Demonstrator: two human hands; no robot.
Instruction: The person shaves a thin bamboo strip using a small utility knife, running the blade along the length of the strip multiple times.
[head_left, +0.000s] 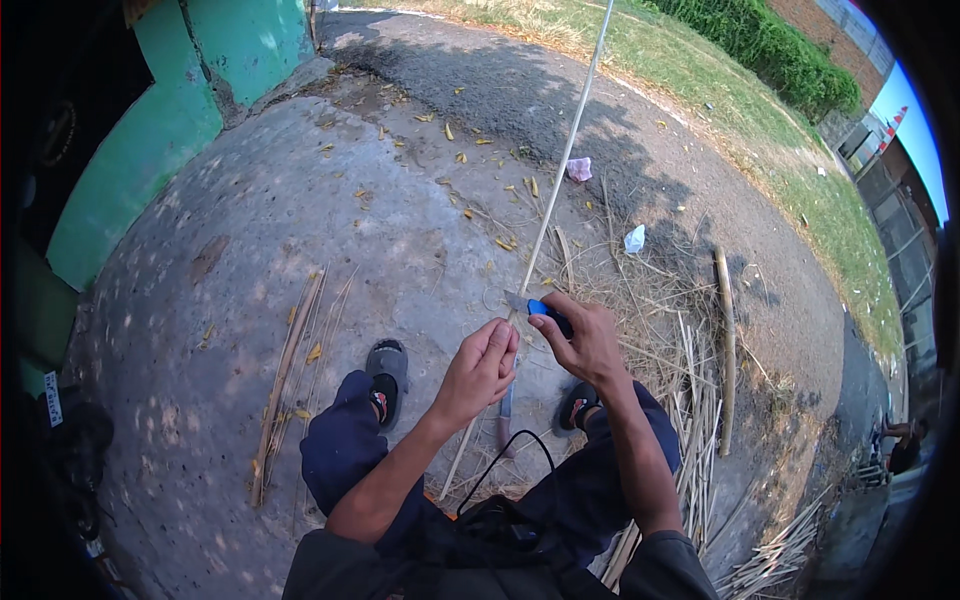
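Observation:
A long, thin pale strip, probably bamboo (pixel 565 165), runs from between my legs up past the top edge of the view. My left hand (pixel 474 372) is closed round it, thumb pressed on top. Just above that grip, my right hand (pixel 592 342) holds a blue-handled utility knife (pixel 540 308). Its short blade rests at the strip, close to my left fingertips. Below my hands, on the ground between my feet, lies a tool with a brown handle (pixel 506 436); its upper part is partly hidden by my left hand.
Several bamboo strips (pixel 288 385) lie left of my left sandal (pixel 387 372). To the right are shavings (pixel 650 320), a bundle of strips (pixel 700 430) and a thick pole (pixel 725 350). Crumpled paper (pixel 635 238) lies ahead. A green wall (pixel 150 160) stands at left; a person (pixel 905 445) is far right.

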